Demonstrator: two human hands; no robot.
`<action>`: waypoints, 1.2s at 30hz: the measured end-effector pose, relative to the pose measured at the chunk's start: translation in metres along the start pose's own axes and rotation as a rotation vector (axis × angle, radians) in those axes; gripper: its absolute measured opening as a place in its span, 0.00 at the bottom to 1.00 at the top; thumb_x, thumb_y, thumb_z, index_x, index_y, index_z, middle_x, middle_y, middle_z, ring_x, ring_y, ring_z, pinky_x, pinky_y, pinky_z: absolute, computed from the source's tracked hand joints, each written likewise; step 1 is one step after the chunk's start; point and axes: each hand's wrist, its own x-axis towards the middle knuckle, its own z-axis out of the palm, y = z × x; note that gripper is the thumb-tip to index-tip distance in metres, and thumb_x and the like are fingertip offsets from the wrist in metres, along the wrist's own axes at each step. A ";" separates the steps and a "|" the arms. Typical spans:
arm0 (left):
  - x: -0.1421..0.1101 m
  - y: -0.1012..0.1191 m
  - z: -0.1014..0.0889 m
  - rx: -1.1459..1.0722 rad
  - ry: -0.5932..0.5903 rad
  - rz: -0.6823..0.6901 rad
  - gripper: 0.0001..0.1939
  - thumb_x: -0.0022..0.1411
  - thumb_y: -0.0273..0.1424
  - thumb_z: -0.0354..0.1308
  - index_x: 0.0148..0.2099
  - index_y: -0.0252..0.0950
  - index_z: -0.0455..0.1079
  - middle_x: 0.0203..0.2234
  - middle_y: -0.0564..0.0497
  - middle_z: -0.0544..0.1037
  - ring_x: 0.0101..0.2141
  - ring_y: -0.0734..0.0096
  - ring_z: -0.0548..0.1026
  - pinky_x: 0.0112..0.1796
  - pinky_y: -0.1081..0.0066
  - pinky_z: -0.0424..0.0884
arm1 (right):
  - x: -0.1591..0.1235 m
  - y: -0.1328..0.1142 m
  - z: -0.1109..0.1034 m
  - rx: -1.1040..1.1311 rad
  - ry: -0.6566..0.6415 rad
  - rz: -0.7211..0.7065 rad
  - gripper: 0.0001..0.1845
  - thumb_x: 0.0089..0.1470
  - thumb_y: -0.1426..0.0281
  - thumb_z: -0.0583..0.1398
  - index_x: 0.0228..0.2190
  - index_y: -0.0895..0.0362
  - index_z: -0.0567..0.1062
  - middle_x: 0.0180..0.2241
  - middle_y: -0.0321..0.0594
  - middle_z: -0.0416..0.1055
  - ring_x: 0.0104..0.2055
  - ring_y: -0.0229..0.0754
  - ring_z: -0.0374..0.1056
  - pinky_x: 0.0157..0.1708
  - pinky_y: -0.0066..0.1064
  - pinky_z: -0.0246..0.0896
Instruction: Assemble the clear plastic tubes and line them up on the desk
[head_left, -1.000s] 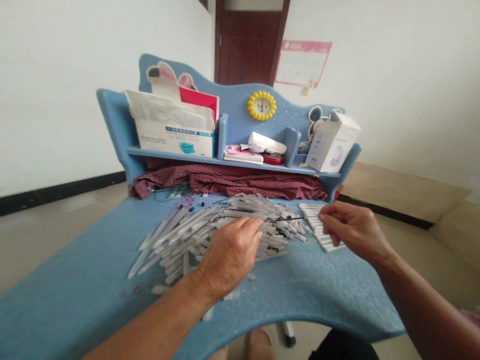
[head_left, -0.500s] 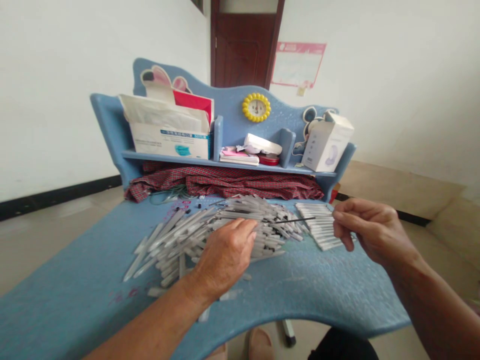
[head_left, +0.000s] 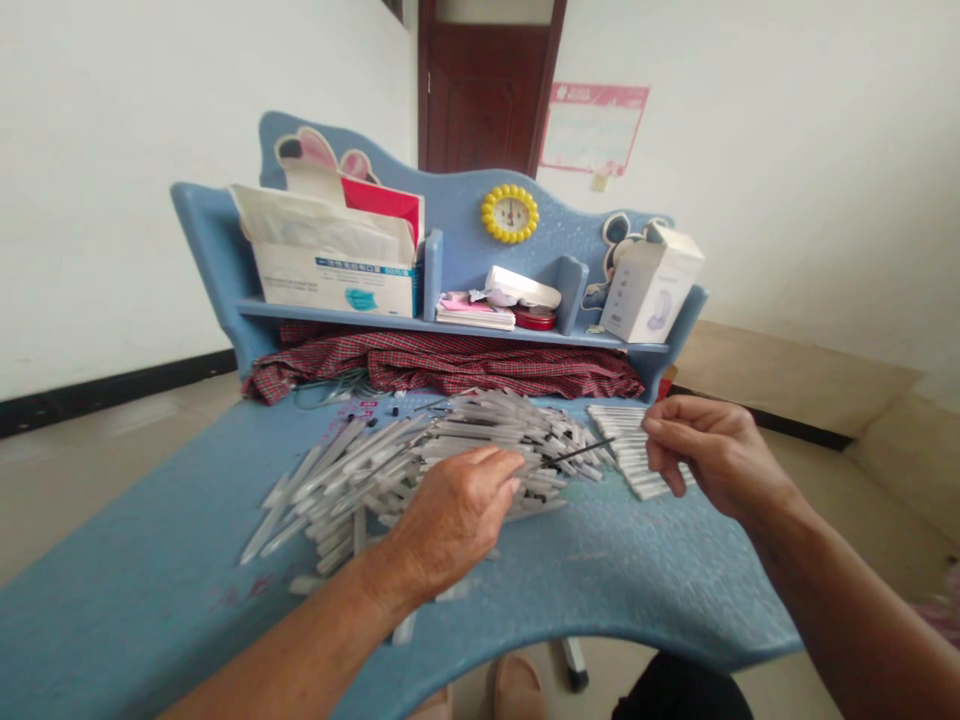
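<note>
A big loose heap of clear plastic pen barrels [head_left: 390, 465] covers the middle of the blue desk [head_left: 600, 580]. My left hand [head_left: 454, 515] rests on the heap's near edge, fingers curled down onto the barrels; what they grip is hidden. My right hand [head_left: 709, 455] pinches a thin dark refill [head_left: 589, 449] that points left toward the heap. Under and behind that hand lies a tidy row of white pens [head_left: 637, 455] side by side.
At the desk's back a red checked cloth [head_left: 450, 365] lies under a shelf with a mask box [head_left: 337, 270], a stack of papers [head_left: 476, 310], a red tin [head_left: 535, 318] and a white carton [head_left: 651, 285]. The desk's front edge curves inward near my lap.
My right hand with the refill swung out to the right, then came back left and slightly lower toward the heap. My left hand stayed on the barrels.
</note>
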 end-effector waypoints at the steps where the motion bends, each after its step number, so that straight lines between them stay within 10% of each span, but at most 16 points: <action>1: 0.001 0.001 -0.001 -0.017 -0.002 -0.002 0.10 0.60 0.23 0.50 0.40 0.33 0.72 0.32 0.46 0.78 0.34 0.65 0.76 0.37 0.68 0.71 | 0.001 0.001 0.000 0.010 0.009 -0.001 0.12 0.48 0.65 0.64 0.23 0.61 0.73 0.16 0.37 0.70 0.11 0.30 0.59 0.11 0.22 0.48; 10: 0.006 0.011 -0.012 -0.421 -0.162 -0.293 0.11 0.57 0.26 0.51 0.38 0.36 0.74 0.21 0.56 0.76 0.23 0.73 0.74 0.26 0.77 0.69 | 0.008 0.005 0.015 0.087 0.077 -0.006 0.12 0.46 0.65 0.64 0.23 0.60 0.71 0.15 0.35 0.70 0.09 0.31 0.58 0.09 0.21 0.48; 17: 0.006 0.013 -0.011 -0.567 -0.146 -0.384 0.10 0.56 0.26 0.52 0.36 0.35 0.74 0.20 0.56 0.75 0.23 0.74 0.73 0.25 0.76 0.68 | -0.004 0.006 0.053 -0.074 -0.180 -0.009 0.15 0.51 0.60 0.60 0.31 0.60 0.75 0.16 0.34 0.69 0.10 0.32 0.61 0.10 0.22 0.52; 27: 0.009 0.021 -0.021 -0.852 0.022 -0.484 0.09 0.56 0.26 0.53 0.38 0.32 0.73 0.23 0.53 0.77 0.23 0.76 0.72 0.26 0.76 0.70 | 0.020 0.044 0.051 -1.350 -0.317 -0.233 0.12 0.56 0.73 0.53 0.37 0.56 0.75 0.25 0.42 0.75 0.28 0.40 0.70 0.24 0.27 0.49; 36: 0.009 0.016 -0.014 -0.795 -0.083 -0.477 0.08 0.54 0.26 0.53 0.34 0.33 0.73 0.19 0.57 0.72 0.22 0.76 0.70 0.25 0.77 0.68 | 0.026 0.065 0.056 -1.513 -0.357 -0.294 0.12 0.59 0.74 0.48 0.35 0.58 0.72 0.27 0.42 0.75 0.25 0.39 0.68 0.22 0.29 0.40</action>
